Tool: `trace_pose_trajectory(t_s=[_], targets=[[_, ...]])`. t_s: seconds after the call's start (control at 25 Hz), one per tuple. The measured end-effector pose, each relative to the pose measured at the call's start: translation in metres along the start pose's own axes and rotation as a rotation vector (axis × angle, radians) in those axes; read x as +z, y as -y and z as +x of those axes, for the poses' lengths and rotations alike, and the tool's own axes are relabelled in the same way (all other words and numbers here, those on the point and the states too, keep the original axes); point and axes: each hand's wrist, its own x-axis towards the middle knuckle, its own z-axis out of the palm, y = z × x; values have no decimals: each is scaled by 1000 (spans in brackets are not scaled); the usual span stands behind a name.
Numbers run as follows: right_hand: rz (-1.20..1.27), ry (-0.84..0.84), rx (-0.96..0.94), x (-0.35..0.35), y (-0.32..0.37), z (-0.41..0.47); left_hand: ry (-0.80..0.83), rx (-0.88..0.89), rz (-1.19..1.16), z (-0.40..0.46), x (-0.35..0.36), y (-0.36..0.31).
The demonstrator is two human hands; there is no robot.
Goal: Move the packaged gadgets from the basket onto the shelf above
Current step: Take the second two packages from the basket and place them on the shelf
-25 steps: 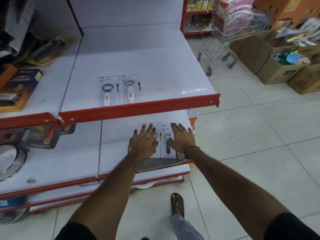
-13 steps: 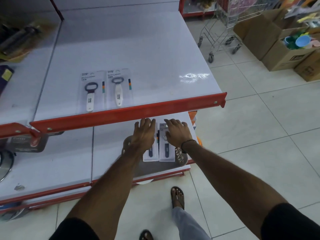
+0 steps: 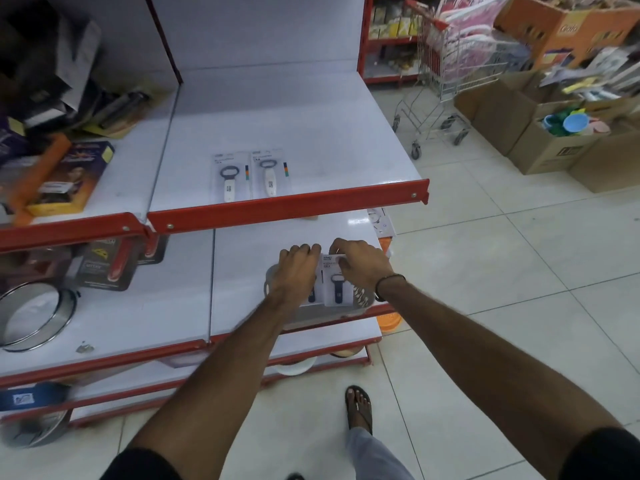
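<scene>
**Both hands on the packs in the basket**

Head view: On the lower shelf (image 3: 277,327), a grey plastic basket (image 3: 362,299) with a perforated wall sits near the front edge. In it lie two flat white card packs, side by side, long axes running near to far. The right pack (image 3: 334,285) shows a dark opener, its ring head at the far end and its handle towards the near end. The left pack (image 3: 311,296) is mostly hidden under the wrist.

The left hand (image 3: 298,268) lies over the left pack, fingers curled over its far end; whether the grip has closed on the card I cannot tell. The right hand (image 3: 360,261) has its fingers bent over the far end of the right pack, thumb on the card face, a pinching grip on it.

On the upper shelf (image 3: 311,133), white, smooth, with a red metal lip, two more packs (image 3: 251,174) lie flat and touching, near the front. Each holds a white-handled opener, ring head far, handle near.

A wire trolley (image 3: 446,81) and cardboard boxes (image 3: 540,147) stand on the tiled floor (image 3: 502,289), far right.
</scene>
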Motion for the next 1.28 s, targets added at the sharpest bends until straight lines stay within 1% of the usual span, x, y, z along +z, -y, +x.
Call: trace_pose_trajectory(t_s=[0.08,0.2,0.28,0.44,0.52,0.6,0.68,0.76,0.84,0.92,1.0,1.12,1.2,1.28], targets=[[-9,-80,-67,-22,11,-21,-74,26,-13,-20,-23,-3],[2,-218,-134,-65,27,-43,-285,100,-3,-41,-77,-4],[15,-303,-164,-100,41,-49,-410,113,-12,-50,-123,-4],[45,-383,-200,-170,69,-37,-535,96,-79,-40,-209,-9],[85,-422,-195,-202,80,-25,-562,81,-118,-26,-244,-9],[134,-474,-198,-229,88,-8,-562,62,-162,-5,-271,-8],[170,-487,-201,-249,91,11,-550,33,-173,16,-289,-9],[121,-463,-189,-259,89,34,-536,22,-174,41,-296,-9],[52,-434,-169,-262,81,56,-489,10,-182,64,-295,-7],[54,-421,-135,-262,70,77,-441,-28,-217,88,-289,-4],[51,-378,-84,-257,58,98,-385,-75,-251,108,-274,-1],[-13,-253,-36,-234,37,126,-292,-122,-324,129,-240,3],[21,-169,9,-216,22,142,-219,-141,-361,138,-221,7],[17,-122,40,-201,10,153,-179,-137,-365,146,-209,10]])
